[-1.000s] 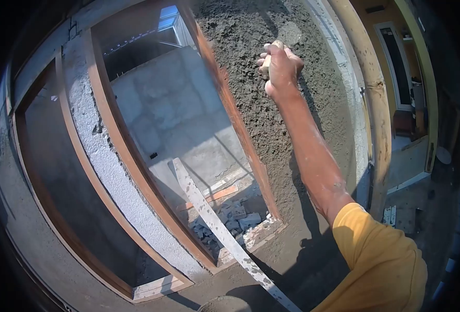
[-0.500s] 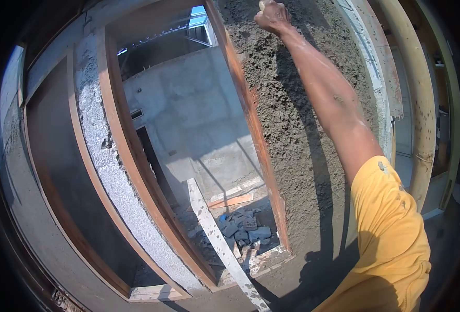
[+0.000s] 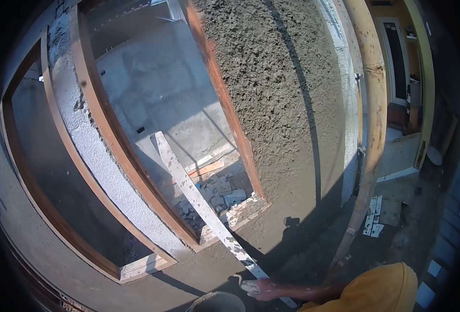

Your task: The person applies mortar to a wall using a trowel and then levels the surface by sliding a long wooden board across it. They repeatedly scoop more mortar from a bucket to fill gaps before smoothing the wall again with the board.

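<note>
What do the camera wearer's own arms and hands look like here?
On the right, a loose yellow sleeve, a bare forearm and an ungloved right hand; no watch shows. The left arm and left hand are out of view.

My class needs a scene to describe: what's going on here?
The right hand of a person in a yellow shirt grips a bent-necked tool, probably a trowel, near a bucket. A mortar-spattered board slants across a wooden frame. The wall plaster beside it is rough higher up, smoother below. The left hand is out of view.
</note>
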Demonstrator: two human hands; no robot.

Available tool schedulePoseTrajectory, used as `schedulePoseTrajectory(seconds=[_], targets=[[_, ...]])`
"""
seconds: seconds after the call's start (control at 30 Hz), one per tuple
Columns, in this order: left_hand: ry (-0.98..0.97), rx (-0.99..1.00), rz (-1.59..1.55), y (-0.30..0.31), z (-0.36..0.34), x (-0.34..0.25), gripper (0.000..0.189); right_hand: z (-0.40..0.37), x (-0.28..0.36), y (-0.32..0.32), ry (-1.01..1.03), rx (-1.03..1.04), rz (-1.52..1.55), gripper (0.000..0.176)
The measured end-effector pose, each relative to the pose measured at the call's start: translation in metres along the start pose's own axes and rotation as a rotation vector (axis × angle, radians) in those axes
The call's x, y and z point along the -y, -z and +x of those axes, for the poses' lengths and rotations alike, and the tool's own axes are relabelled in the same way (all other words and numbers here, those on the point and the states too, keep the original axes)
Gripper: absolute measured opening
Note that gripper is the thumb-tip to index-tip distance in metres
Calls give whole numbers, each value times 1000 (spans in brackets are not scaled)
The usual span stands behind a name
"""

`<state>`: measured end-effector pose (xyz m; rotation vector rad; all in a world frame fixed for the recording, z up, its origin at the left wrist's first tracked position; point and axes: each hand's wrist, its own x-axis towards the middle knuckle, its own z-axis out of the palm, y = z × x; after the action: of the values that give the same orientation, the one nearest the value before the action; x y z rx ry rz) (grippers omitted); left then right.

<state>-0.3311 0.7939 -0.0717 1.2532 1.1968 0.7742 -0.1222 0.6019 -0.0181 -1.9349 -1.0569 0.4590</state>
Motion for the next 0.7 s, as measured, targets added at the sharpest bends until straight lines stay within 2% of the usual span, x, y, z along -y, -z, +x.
schedulePoseTrajectory(seconds=[0.07,0.13,0.2,0.23,0.27,0.3,0.33,0.37,0.4,0.53,0.6,0.67,0.7], targets=[[38,46,-121,31,-4,18,68,-46,13,-24,-227,65,9,60],[111,116,-231,54,-12,35,67,-76,63,-9,-443,164,97,56],[192,151,-171,69,-32,26,66,-99,47,-47,-383,73,35,53],[169,237,-153,80,-19,52,64,-106,61,-45,-431,97,108,50],[199,286,-143,80,-26,47,71,-112,51,-62,-471,150,83,50],[198,359,-90,79,-31,45,66,-118,69,-55,-570,176,221,55],[223,375,-16,75,-42,34,58,-131,63,-70,-600,69,323,60],[219,413,82,76,-37,44,58,-145,57,-85,-664,15,395,61],[223,482,37,75,-37,51,58,-159,48,-94,-720,-47,453,62],[267,615,198,48,-52,58,58,-249,6,-103,-881,-240,159,61],[221,708,302,31,-60,79,58,-297,-12,-102,-1072,-299,232,57],[191,754,373,6,-79,98,52,-364,-73,-161,-1230,-367,43,53],[173,778,405,-5,-88,108,49,-387,-78,-169,-1314,-320,60,54]])
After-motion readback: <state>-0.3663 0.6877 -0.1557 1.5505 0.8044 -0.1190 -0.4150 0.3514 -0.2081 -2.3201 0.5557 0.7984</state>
